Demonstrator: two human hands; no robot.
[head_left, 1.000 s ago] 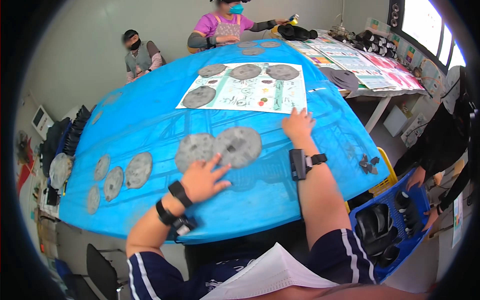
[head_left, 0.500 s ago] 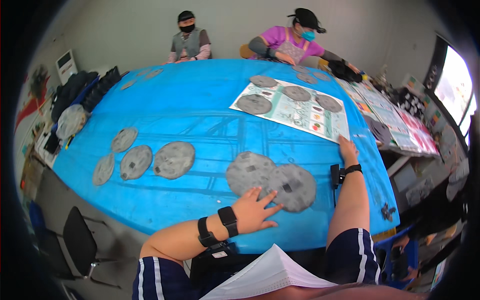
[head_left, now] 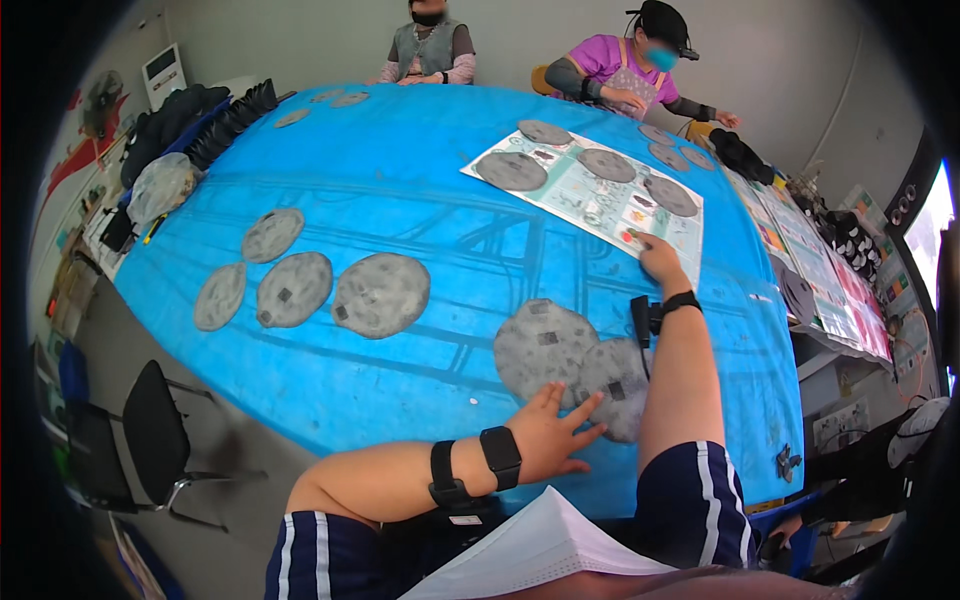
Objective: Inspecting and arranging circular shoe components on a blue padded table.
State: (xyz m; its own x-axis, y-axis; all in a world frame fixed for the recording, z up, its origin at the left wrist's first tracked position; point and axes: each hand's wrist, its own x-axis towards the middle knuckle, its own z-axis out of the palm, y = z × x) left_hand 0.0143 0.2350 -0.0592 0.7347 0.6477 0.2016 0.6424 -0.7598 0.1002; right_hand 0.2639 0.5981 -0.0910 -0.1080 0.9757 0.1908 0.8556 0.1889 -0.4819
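Two flat grey mottled discs with dark square patches lie overlapping on the blue-covered table before me: a left disc [head_left: 535,370] and a right disc [head_left: 628,412]. My left hand [head_left: 555,437] rests at their near edge with its fingers spread, holding nothing. Farther off lies a printed sheet [head_left: 590,212] with small coloured pictures. My right hand [head_left: 665,262] is at its near edge, one finger stretched out onto the sheet beside a red picture; the other fingers are partly hidden. Several grey discs lie on that sheet, among them a middle disc [head_left: 607,165].
A group of similar discs [head_left: 381,295] lies at the left. Across the table are a person in a grey vest [head_left: 425,55] and one in a purple top [head_left: 620,75]. A black chair [head_left: 165,425] stands at the lower left. A strapped black device [head_left: 645,318] sits at my right wrist.
My right hand has moved left along the sheet from its near right corner. My left hand stays by the overlapping discs. The person in purple has drawn an arm back from the black item.
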